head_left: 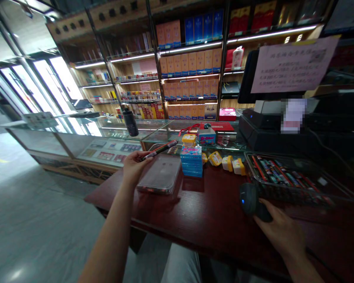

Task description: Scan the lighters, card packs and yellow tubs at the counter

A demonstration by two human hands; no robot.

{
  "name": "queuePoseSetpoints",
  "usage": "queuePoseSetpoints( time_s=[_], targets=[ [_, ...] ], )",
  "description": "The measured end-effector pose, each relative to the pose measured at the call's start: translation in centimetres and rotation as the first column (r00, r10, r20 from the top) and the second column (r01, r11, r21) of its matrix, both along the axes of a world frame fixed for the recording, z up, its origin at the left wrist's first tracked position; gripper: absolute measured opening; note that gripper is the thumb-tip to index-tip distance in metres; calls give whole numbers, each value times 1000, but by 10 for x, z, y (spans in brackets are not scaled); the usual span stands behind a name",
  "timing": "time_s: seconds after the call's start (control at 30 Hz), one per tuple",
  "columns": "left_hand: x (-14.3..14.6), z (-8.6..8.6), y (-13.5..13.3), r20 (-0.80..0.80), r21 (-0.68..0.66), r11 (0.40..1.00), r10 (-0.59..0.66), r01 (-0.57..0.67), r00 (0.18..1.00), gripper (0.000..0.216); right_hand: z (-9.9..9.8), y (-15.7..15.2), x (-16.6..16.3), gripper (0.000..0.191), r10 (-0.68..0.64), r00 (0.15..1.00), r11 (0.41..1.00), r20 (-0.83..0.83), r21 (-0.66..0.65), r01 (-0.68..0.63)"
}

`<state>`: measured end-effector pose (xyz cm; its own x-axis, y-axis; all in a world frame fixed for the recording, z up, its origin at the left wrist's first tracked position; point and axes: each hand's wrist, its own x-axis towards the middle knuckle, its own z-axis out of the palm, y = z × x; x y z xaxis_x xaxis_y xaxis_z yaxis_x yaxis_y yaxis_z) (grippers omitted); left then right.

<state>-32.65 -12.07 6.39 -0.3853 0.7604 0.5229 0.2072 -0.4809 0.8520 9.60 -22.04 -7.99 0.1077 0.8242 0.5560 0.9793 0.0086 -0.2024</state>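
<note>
Reddish table (191, 214), blue boxes (191, 164), plastic containers (162, 175)

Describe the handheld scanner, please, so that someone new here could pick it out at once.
Start at the dark red table and go to the clear tray of sticks on its right side. Near that tray's front left corner, the right hand holds the scanner. Unlike the slim, colourful sticks, it is a chunky dark device with a small glowing blue light.

In our left hand (133, 166) we hold a stick (165, 147) near a box (158, 175); our right hand (284, 230) grips a scanner (249, 199) beside a tray (271, 183) on the worktop (191, 214).
</note>
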Motion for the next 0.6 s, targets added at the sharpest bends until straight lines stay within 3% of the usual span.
queuePoseSetpoints(
  time_s=[0.1,0.23,0.33,0.47,0.53,0.6],
  targets=[
    [-48,-4,-5,-101,-204,978,-67,46,993,36,1,-2,-2,41,-18,1000,999,-12,-33,17],
    [-75,-16,3,-243,-464,876,-268,131,932,29,0,-2,-2,43,-16,1000,999,-8,-47,16],
    [-74,-22,17,-399,-630,769,-443,111,803,21,-1,-1,-2,43,7,1000,999,7,-45,-6],
    [-62,-29,36,-626,-737,664,-599,-127,500,23,1,-3,-3,43,-30,999,997,12,-71,31],
    [-55,-32,43,-609,-771,620,-651,-146,454,29,2,-4,-4,43,-33,999,997,14,-72,34],
    [-49,-36,47,-541,-807,586,-682,-76,492,33,2,-5,-5,43,-25,999,998,20,-65,26]
  ],
)
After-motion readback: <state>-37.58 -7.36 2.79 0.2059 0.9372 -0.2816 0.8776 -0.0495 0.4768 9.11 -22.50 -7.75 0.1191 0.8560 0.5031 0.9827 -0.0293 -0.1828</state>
